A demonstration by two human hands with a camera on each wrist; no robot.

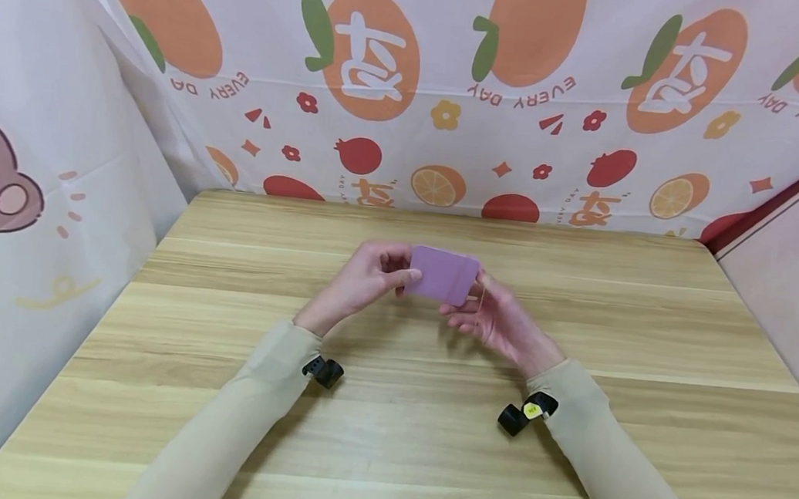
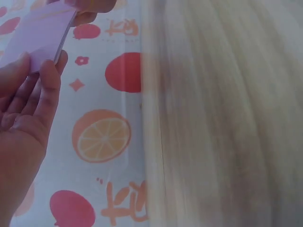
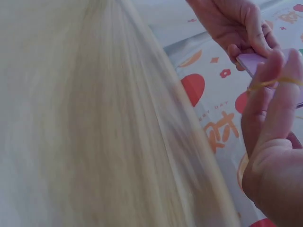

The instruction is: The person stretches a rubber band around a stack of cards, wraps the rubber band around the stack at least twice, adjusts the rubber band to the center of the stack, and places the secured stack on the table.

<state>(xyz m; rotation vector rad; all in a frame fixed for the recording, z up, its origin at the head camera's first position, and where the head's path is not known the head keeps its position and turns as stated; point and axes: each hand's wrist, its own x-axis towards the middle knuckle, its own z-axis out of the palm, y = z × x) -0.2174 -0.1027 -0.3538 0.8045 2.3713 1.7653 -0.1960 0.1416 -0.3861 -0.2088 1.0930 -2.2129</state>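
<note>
Head view shows, at the left side, the left hand (image 1: pixel 367 278), which pinches the left edge of a purple card (image 1: pixel 439 274) between thumb and fingers. This card is held tilted above the wooden surface (image 1: pixel 386 434), between the two hands. Further to the right comes the right hand (image 1: pixel 504 319), half open, close at the card's right end; I cannot tell if it also grips the card. Across two of its fingers passes a thin yellow band (image 3: pixel 262 85). Behind the surface hangs a fruit-printed cloth (image 1: pixel 441 59).
</note>
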